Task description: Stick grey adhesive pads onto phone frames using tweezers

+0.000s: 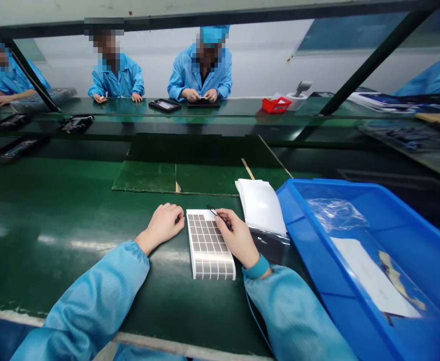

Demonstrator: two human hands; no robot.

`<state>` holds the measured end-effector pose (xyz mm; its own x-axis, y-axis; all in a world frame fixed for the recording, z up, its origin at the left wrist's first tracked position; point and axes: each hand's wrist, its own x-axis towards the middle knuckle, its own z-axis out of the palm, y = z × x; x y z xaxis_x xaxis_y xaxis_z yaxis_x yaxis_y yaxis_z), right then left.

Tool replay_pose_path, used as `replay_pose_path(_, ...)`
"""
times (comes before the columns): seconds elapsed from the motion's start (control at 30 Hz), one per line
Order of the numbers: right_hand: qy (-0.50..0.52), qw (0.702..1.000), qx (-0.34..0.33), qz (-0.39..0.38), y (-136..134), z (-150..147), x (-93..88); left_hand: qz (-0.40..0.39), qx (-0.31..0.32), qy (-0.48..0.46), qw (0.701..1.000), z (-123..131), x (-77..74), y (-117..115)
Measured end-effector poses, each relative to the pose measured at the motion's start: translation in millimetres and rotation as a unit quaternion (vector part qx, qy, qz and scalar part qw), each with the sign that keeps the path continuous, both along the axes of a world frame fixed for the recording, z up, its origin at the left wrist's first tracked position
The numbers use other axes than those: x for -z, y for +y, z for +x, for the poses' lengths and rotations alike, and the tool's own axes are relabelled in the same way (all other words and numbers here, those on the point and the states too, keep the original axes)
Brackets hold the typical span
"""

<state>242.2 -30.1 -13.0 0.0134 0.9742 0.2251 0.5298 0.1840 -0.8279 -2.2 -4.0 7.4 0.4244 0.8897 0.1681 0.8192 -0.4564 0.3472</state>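
A sheet of grey-brown square stickers (208,235) lies on the green bench, its near end curled up and over. My right hand (238,238), with a blue-green band at the wrist, is over the sheet's right side and pinches dark tweezers (212,210). The tips of the tweezers point left over the sheet's white top strip. Just left of the sheet, my left hand (166,223) rests on the bench with fingers curled in. Nothing shows in it.
A stack of white sheets (263,205) stands right of my right hand. Beyond it is a blue bin (298,230) holding clear plastic and paper. A green board (204,175) lies ahead. Across the bench, co-workers (202,70) in blue sit near dark devices and a red box (276,105).
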Motion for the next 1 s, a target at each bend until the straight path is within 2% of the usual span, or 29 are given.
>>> replay_pose_path(1.0,0.007,1.0,0.002,0.007,-1.6,-2.7,-6.3,0.013,0.004,0.004,1.0,-0.9,1.9,0.2)
